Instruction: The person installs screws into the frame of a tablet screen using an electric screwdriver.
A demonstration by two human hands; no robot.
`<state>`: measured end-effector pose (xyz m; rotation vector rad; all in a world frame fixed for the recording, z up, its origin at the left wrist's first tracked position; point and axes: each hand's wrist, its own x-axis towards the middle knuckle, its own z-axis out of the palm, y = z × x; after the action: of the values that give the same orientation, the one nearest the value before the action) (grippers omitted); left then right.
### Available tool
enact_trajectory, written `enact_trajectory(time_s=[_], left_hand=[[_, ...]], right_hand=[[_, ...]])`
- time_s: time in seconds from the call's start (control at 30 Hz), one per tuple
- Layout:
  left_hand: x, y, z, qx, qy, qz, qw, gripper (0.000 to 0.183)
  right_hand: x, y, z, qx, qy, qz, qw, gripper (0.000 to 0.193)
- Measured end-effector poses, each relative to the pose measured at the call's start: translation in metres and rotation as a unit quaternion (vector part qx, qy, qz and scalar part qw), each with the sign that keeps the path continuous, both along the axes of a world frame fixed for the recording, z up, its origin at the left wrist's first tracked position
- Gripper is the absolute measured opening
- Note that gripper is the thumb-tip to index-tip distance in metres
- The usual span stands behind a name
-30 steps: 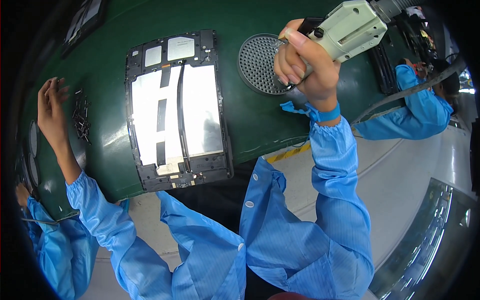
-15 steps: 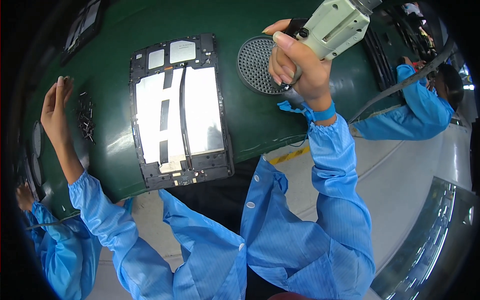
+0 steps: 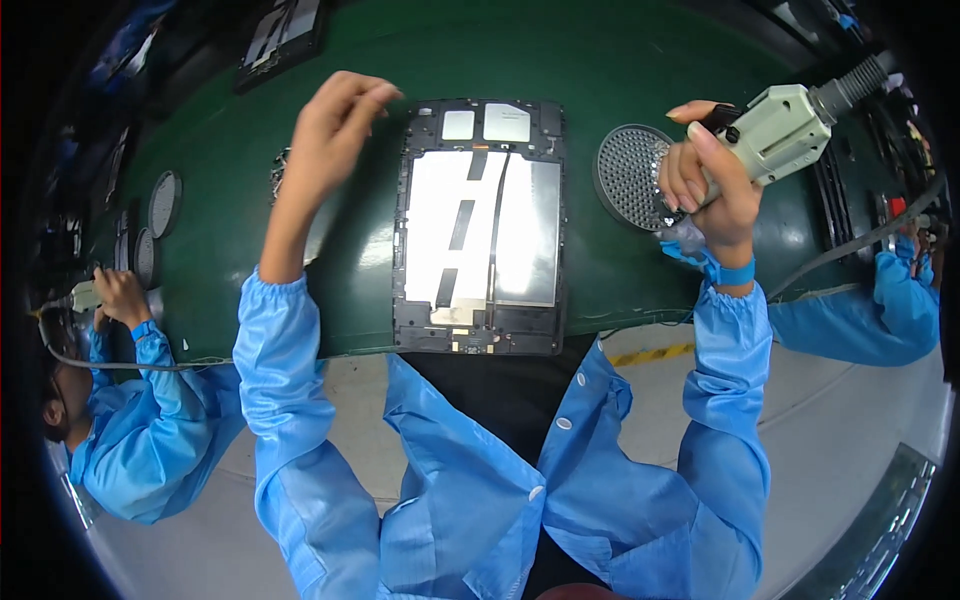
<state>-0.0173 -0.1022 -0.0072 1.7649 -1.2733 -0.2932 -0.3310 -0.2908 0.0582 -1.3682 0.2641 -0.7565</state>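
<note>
An opened tablet chassis [image 3: 480, 225] lies flat on a dark green work surface [image 3: 620, 60], directly in front of the person and close to the near edge of the surface. Its dark frame surrounds a pale, reflective inner panel crossed by thin dark ribbon strips, with two small light squares near its far end. To its right, just beside the frame, sits a round perforated dish [image 3: 630, 175] with small bright pieces along its right rim. The person's right hand [image 3: 705, 180] hovers over that rim, fingers clenched around the grip of a pale grey-green electric screwdriver [image 3: 780, 125], whose cable trails off to the far right. The left hand [image 3: 335, 125] is raised over the surface just left of the tablet's upper corner, holding nothing that can be seen, its fingers loosely curled and drawn together at the tips. Small dark parts [image 3: 278, 172] lie on the surface beneath it. Both forearms wear bright blue sleeves with elastic cuffs. At the far left, another person in a blue coat [image 3: 150, 420] works with a hand [image 3: 120, 295] at the surface's edge, near some round discs [image 3: 163, 205]. Another blue sleeve [image 3: 900, 300] shows at the far right.
</note>
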Motion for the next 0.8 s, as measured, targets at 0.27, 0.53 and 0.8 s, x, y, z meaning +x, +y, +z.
enact_trajectory(time_s=[0.27, 0.53, 0.8], left_hand=[[0.002, -0.022, -0.004, 0.050, 0.041, 0.003, 0.998, 0.022], [-0.009, -0.026, 0.001, 0.101, 0.100, 0.018, 0.990, 0.024], [0.007, -0.025, -0.008, 0.045, 0.032, 0.005, 0.998, 0.020]], right_hand=[[0.007, 0.003, 0.006, -0.011, -0.001, -0.012, 1.000, 0.024], [0.001, 0.003, 0.005, -0.015, -0.008, -0.012, 1.000, 0.023], [0.000, -0.003, -0.004, -0.039, 0.003, 0.006, 0.999, 0.030]])
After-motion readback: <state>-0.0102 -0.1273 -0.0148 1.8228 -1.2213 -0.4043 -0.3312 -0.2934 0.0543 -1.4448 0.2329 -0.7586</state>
